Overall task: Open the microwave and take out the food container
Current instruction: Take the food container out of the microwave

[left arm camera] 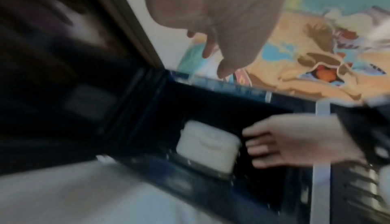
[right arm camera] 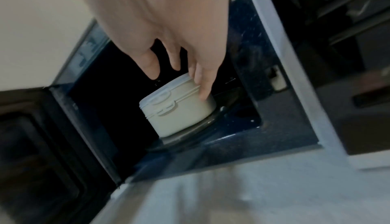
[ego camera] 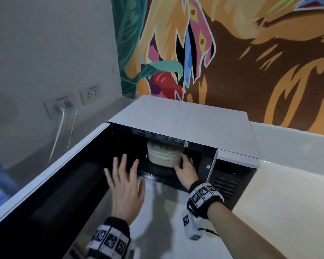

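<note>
Head view: the microwave (ego camera: 185, 118) sits on a pale surface (ego camera: 281, 193) with its door (ego camera: 51, 176) swung wide toward 9 o'clock. Inside the dark cavity, on the glass turntable, stands the cream food container (ego camera: 164, 156). The right hand (ego camera: 185, 170) is at the container's 4 o'clock side, fingers curved against its wall. The left hand (ego camera: 124, 186) hovers in front of the opening at 7 o'clock of the container, fingers spread straight, holding nothing. A painted mural (ego camera: 232, 53) fills the wall behind, and wall sockets (ego camera: 91, 93) sit at 10 o'clock.

Left wrist view, blurred: the left hand (left arm camera: 219, 19) hangs loose and empty above the cavity; the container (left arm camera: 206, 147) lies below, the right hand (left arm camera: 295, 141) just at its 3 o'clock.

Right wrist view: the right hand (right arm camera: 168, 41) reaches down, one of its fingers (right arm camera: 203, 84) pressed along the container (right arm camera: 177, 109) wall near the lid; the others hover over the lid.
</note>
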